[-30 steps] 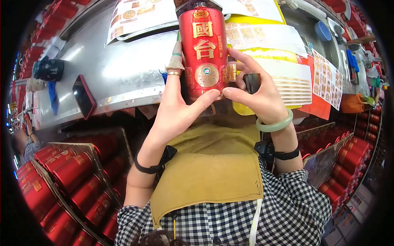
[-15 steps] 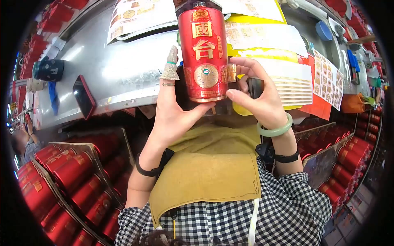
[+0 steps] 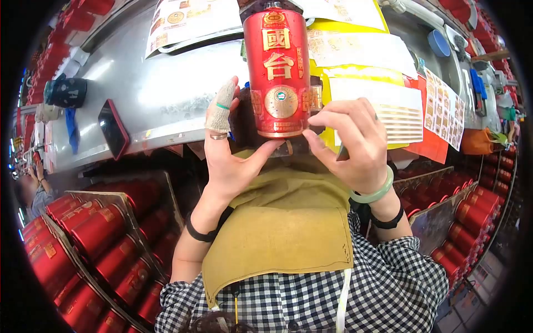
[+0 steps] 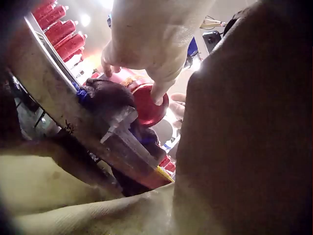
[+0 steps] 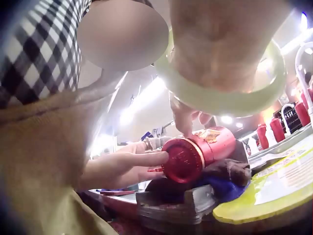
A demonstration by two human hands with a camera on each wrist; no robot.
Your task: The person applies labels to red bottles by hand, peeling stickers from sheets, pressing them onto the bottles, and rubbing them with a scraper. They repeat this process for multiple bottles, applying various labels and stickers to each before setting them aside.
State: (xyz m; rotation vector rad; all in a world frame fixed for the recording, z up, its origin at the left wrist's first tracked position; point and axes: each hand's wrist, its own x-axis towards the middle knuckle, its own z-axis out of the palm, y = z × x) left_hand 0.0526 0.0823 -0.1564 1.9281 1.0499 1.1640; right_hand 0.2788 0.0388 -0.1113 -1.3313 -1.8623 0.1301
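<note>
The red bottle (image 3: 280,72) with gold characters lies base-end toward the person, on a dark padded support (image 5: 225,174). The left hand (image 3: 225,147), finger covers on it, has its thumb at the bottle's base (image 4: 149,110) and its other fingers extended beside the left side. At the lower right edge of the bottle is the right hand (image 3: 355,136), fingers bent, index finger and thumb tips close to the label. A small dark object (image 3: 342,154) shows in the gap between its thumb and fingers, mostly hidden by the hand.
Printed sticker sheets (image 3: 377,108) lie on yellow material to the right. On the metal table (image 3: 166,77) at left are a phone (image 3: 114,130) and a dark jar (image 3: 65,92). Crates of red bottles (image 3: 100,233) flank the person below the table.
The left fingers have moved away from the bottle's left side and spread a little. The right hand has shifted down and its fingers have turned over, covering most of the dark object.
</note>
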